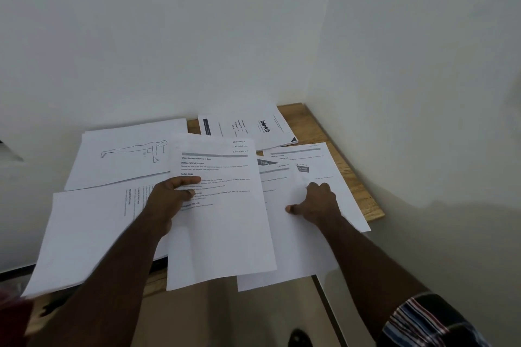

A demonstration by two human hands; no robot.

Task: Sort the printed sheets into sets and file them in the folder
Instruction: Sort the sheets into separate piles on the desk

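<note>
Printed sheets cover a small wooden table (315, 124). My left hand (169, 200) grips the left edge of a text sheet (222, 222) headed "Initial scene setup", thumb on top, lifted over the others. My right hand (318, 203) rests knuckles-up with curled fingers on a sheet (293, 251) to its right; whether it pinches the paper is unclear. A figure-drawing sheet (124, 155) lies at the back left, a sideways text sheet (93, 228) at the front left, a "blinkit" sheet (248, 127) at the back, another sheet (332, 172) at the right. No folder is in view.
White walls close the table in at the back and on the right. Several sheets hang over the table's front edge. Beige floor shows below, with a dark shoe (300, 339) at the bottom.
</note>
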